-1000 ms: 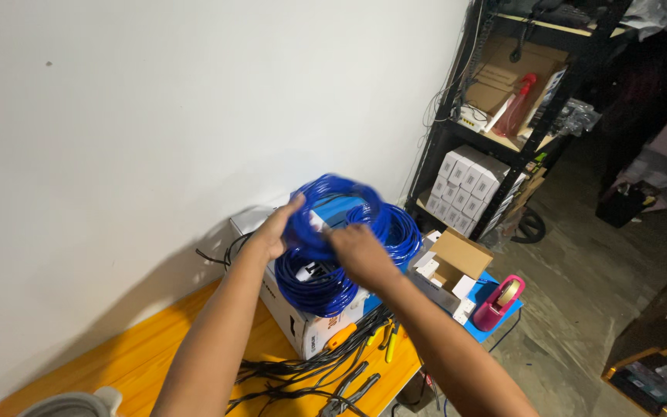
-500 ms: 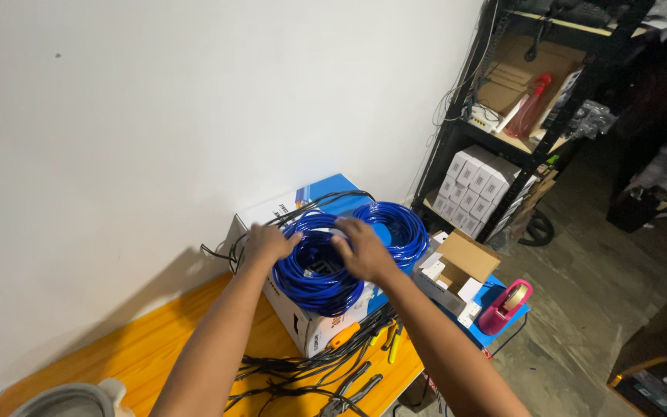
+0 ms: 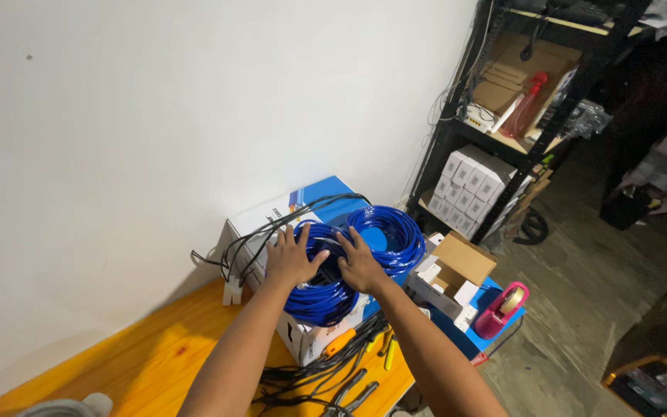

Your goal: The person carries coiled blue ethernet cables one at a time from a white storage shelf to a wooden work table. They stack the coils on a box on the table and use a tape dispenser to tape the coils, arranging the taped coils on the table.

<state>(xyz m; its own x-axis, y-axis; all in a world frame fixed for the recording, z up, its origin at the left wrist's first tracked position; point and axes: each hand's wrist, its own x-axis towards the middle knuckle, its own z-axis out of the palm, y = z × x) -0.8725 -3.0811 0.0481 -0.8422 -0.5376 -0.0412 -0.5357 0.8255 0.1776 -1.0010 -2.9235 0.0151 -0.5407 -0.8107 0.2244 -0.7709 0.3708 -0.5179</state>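
Note:
Both my hands press flat on a coil of blue cable (image 3: 319,297) that lies on a white and blue cardboard box (image 3: 303,346). My left hand (image 3: 291,259) rests on the coil's left side, fingers spread. My right hand (image 3: 359,265) rests on its right side, fingers apart. A second blue cable coil (image 3: 392,234) lies just behind and to the right, touching the first. Thin black cables (image 3: 250,245) loop over the box top beside my left hand.
The box stands on an orange wooden table (image 3: 148,363) against a white wall. Black cables and pliers (image 3: 345,390) lie at the table's front. Small cardboard boxes (image 3: 451,278), a pink tape dispenser (image 3: 503,307) and a black shelf rack (image 3: 503,116) stand to the right.
A second ago my hands held the blue coil up in the air. They lowered it onto the box and now lie flat on it.

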